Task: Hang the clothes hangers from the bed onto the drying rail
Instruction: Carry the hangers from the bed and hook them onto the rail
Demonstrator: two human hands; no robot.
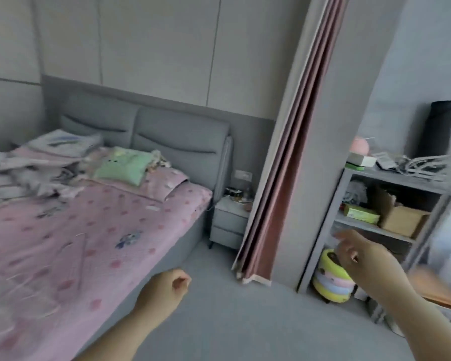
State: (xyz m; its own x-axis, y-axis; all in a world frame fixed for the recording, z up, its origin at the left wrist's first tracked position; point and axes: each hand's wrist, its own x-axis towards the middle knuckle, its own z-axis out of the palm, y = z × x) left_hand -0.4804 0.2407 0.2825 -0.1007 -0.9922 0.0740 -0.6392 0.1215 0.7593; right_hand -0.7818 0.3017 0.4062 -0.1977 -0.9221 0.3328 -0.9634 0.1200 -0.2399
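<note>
The bed (141, 230) with a pink dotted sheet fills the left. Several thin pale clothes hangers (74, 243) lie flat on the sheet, blurred and hard to outline. My left hand (167, 287) hovers over the floor just off the bed's near edge, fingers curled into a fist with nothing in it. My right hand (354, 254) is raised in front of the shelf unit, fingers relaxed and spread, holding nothing. A pale metal rack frame (427, 230) stands at the far right, and its top bar runs out of view.
A grey bedside table (227, 222) stands beside the headboard. A pink-and-cream curtain (292, 178) hangs down the middle. The grey shelf unit (375, 225) holds boxes and clutter, with a yellow striped tub (333, 280) on the floor below it. Crumpled bedding and a green pillow (125, 165) lie at the bed's head.
</note>
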